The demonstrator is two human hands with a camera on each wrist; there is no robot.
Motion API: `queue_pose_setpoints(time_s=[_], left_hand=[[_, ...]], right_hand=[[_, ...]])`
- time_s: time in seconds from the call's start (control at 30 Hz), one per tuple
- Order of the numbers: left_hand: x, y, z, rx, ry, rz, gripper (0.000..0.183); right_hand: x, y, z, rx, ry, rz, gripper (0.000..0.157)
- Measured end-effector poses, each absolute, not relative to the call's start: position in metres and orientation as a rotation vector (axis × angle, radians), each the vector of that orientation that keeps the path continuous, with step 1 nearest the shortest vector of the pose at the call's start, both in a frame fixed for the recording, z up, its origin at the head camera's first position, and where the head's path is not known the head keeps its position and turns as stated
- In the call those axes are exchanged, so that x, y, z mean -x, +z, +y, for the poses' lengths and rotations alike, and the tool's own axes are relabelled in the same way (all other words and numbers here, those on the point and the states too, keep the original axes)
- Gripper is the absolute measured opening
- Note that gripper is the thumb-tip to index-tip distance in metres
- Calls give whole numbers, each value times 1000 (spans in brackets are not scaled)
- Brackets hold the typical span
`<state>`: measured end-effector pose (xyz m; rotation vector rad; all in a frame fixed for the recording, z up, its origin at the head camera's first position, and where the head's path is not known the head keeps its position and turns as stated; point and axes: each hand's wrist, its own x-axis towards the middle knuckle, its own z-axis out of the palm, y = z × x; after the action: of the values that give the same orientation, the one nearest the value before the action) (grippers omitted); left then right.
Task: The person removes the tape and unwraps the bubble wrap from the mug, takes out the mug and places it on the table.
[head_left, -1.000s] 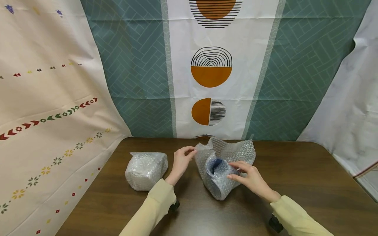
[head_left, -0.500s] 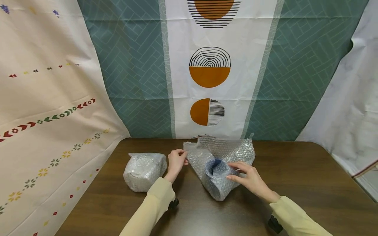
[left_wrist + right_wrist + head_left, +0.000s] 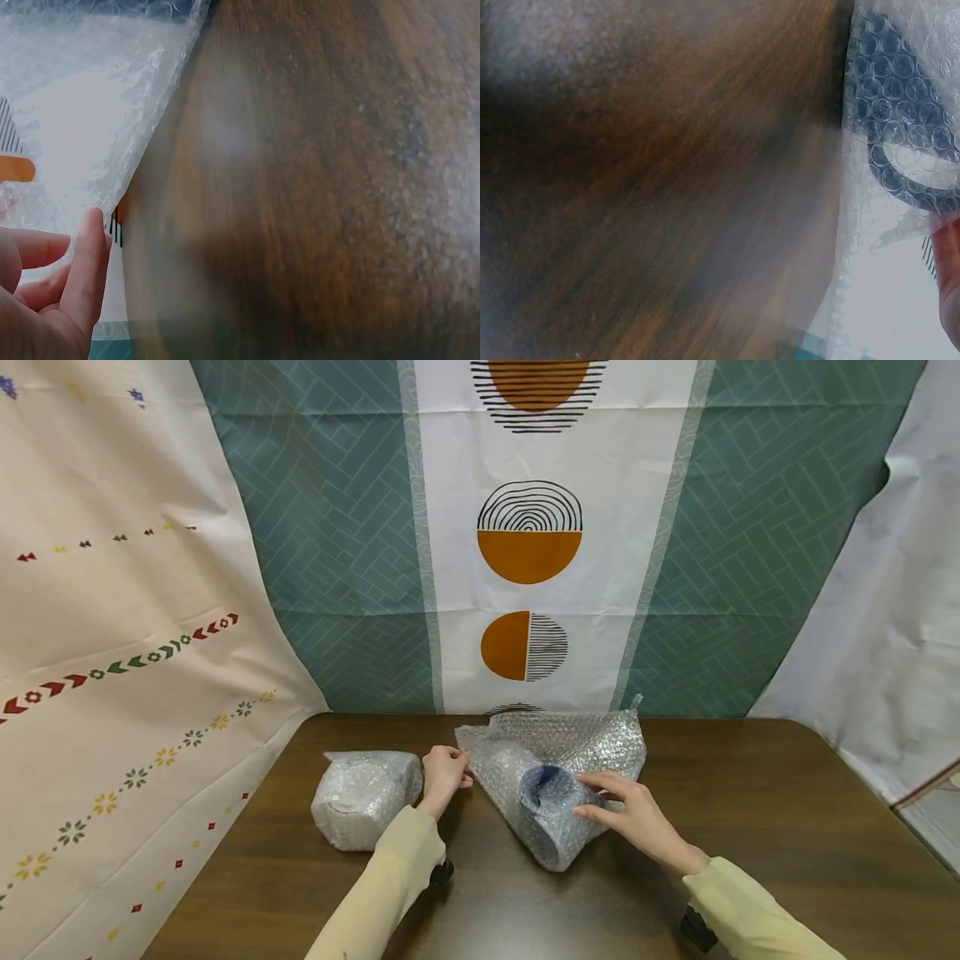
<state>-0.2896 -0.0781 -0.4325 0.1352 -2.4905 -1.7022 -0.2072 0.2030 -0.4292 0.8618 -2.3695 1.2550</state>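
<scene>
While my left hand (image 3: 444, 777) pinches the bubble wrap (image 3: 489, 763), left of lower centre, I grip the wrapped blue cup (image 3: 557, 803) with my right hand (image 3: 636, 814), right of centre.

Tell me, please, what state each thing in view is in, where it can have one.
Dark blue mug, partly wrapped, its opening visible.
Bubble wrap sheet, wound partly round the mug, its far part spread open.
Bubble-wrapped bundle, wrapped up, resting on the table; contents unclear.
Left hand, pinching the sheet's left corner.
Right hand, holding the mug through the wrap.
</scene>
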Motion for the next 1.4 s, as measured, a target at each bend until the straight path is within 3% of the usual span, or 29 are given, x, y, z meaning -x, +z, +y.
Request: queue_pose_setpoints(time_s=[0.63, 1.4], left_hand=[[296, -442, -79, -234, -1654, -2517, 14], [285, -438, -91, -78, -1753, -2550, 17]], right_hand=[[201, -420, 199, -848, 1273, -2388, 40], [206, -428, 203, -828, 1251, -2414, 41]])
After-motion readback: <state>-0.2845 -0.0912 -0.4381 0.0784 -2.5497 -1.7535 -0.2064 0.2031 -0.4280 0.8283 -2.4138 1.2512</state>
